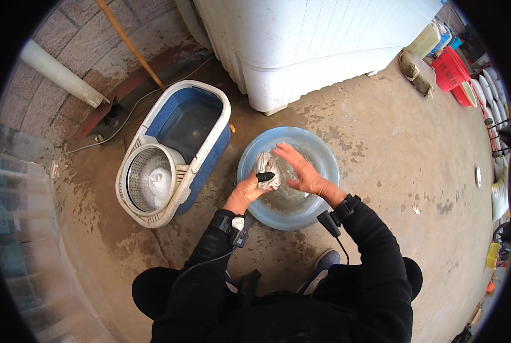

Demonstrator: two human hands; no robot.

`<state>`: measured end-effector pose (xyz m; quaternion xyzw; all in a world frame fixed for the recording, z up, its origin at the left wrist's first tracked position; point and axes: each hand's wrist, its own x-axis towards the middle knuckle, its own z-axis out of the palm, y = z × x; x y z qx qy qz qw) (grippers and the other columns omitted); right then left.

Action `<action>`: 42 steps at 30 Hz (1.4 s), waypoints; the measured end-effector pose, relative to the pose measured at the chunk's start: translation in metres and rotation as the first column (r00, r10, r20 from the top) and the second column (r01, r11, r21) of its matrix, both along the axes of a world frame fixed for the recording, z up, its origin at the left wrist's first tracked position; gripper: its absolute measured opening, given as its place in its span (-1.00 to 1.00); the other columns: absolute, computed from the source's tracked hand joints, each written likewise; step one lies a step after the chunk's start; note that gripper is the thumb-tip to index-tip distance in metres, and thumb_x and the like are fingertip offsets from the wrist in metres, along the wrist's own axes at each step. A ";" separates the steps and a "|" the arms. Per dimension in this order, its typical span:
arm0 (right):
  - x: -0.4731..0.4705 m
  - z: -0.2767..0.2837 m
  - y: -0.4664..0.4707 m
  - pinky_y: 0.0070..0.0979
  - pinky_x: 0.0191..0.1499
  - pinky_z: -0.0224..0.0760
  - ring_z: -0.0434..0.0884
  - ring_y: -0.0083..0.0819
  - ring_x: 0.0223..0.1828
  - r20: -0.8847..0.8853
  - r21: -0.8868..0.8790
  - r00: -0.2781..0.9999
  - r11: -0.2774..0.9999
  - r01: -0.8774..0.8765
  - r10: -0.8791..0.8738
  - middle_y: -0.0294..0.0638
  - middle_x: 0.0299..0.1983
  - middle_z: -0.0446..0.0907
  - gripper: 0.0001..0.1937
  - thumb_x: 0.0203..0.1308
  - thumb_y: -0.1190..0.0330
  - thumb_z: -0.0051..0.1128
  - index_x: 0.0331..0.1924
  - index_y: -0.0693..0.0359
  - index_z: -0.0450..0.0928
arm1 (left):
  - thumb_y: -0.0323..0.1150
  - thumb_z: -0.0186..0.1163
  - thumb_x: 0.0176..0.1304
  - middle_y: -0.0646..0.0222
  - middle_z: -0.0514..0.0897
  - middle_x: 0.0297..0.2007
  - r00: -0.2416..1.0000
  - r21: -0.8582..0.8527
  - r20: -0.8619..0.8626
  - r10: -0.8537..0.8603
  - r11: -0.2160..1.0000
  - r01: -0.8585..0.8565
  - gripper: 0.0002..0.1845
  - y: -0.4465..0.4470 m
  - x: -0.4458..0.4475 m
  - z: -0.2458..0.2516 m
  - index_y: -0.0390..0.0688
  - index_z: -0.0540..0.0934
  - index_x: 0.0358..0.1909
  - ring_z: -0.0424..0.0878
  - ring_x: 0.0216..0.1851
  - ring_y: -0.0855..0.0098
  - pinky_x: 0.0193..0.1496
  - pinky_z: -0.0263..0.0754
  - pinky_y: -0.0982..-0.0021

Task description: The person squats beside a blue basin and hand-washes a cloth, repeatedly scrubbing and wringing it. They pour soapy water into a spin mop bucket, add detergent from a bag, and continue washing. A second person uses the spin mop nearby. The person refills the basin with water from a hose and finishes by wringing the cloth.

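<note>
My left hand is shut on a bunched, wet-looking pale cloth above the left part of a round blue plastic basin. A black covering on the left thumb presses against the cloth. Over the basin's middle, my right hand is slightly blurred, its fingers spread and nothing in it. A gap shows between it and the cloth. Cloudy water with some foam lies in the basin, which stands on the concrete floor in front of my feet.
Left of the basin stands a blue-and-white mop bucket holding dark water, with a perforated spin basket containing white stuff. Behind is a large white plastic appliance. A wooden pole, pipe and cable are near the wall.
</note>
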<state>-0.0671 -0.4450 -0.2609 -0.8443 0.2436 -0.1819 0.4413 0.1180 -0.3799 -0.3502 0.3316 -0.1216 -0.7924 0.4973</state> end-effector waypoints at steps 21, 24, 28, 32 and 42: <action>0.002 -0.041 0.020 -0.23 -0.36 0.41 0.55 -0.02 -0.38 -0.648 -0.232 0.762 0.948 -0.216 0.015 0.02 -0.48 0.55 -0.31 -0.19 0.43 0.07 0.19 0.20 0.16 | -0.47 0.26 -0.30 0.06 0.58 -0.27 0.060 0.175 0.970 -0.237 0.842 0.510 -0.53 0.007 -0.059 0.017 -0.26 0.48 -0.19 0.52 -0.13 0.09 -0.11 0.42 0.27; 0.004 -0.053 0.023 -0.24 -0.32 0.43 0.56 -0.02 -0.32 -0.709 -0.139 0.705 0.972 -0.187 0.035 0.04 -0.44 0.56 -0.34 -0.20 0.40 0.11 0.14 0.23 0.21 | -0.44 0.27 -0.30 -0.04 0.56 -0.22 0.002 0.218 0.967 -0.255 0.832 0.509 -0.52 0.015 -0.064 0.007 -0.26 0.48 -0.19 0.48 -0.09 0.00 -0.05 0.40 0.21; 0.010 -0.056 0.028 -0.26 -0.23 0.44 0.56 -0.02 -0.26 -0.802 -0.024 0.588 0.977 -0.213 0.108 0.06 -0.38 0.57 -0.27 -0.30 0.32 0.25 0.11 0.24 0.24 | -0.44 0.28 -0.30 -0.08 0.54 -0.22 -0.015 0.206 0.975 -0.223 0.871 0.446 -0.48 0.023 -0.068 0.004 -0.26 0.43 -0.14 0.46 -0.07 -0.02 -0.04 0.39 0.20; 0.010 -0.033 0.019 -0.26 -0.16 0.42 0.56 -0.07 -0.23 -0.695 -0.007 0.719 1.000 -0.013 0.005 0.03 -0.32 0.57 -0.12 -0.44 0.36 0.35 0.18 0.14 0.19 | -0.45 0.26 -0.25 -0.06 0.55 -0.20 0.093 0.042 0.991 -0.098 0.876 0.481 -0.47 0.014 -0.054 0.015 -0.26 0.39 -0.12 0.51 -0.13 0.00 -0.03 0.41 0.20; -0.012 0.050 -0.038 -0.52 0.10 0.29 0.44 -0.53 -0.04 0.198 0.596 0.980 0.796 -0.109 -0.014 -0.34 -0.03 0.47 -0.22 -0.32 0.71 0.29 0.16 0.12 0.32 | -0.50 0.27 -0.18 0.35 0.51 -0.32 0.974 -0.162 0.088 -0.211 0.961 0.223 -0.46 -0.015 -0.024 0.109 -0.19 0.35 -0.05 0.52 -0.36 0.49 -0.62 0.44 0.59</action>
